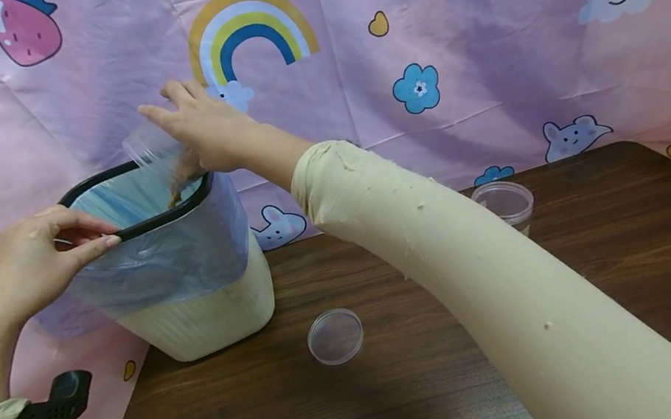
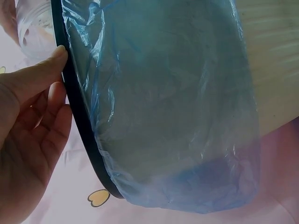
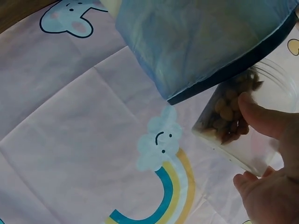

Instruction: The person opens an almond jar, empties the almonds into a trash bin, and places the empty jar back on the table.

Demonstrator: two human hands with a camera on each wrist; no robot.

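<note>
My left hand (image 1: 35, 266) pinches the black rim (image 1: 165, 221) of a cream trash bin (image 1: 214, 322) lined with a translucent blue plastic bag (image 1: 165, 273). In the left wrist view the thumb lies against that rim. My right hand (image 1: 208, 128) grips a clear plastic jar (image 1: 144, 147), tilted over the bin's far right side. Brown, nut-like pieces (image 3: 226, 111) are bunched along one side of the jar in the right wrist view. In the head view some of them are at the jar's mouth, just over the bin opening.
A clear round lid (image 1: 335, 337) lies on the dark wooden table (image 1: 263, 409), in front of the bin. Farther right, a second clear jar (image 1: 504, 201) stands partly behind my right sleeve. A pink and purple printed cloth (image 1: 120, 60) hangs behind everything.
</note>
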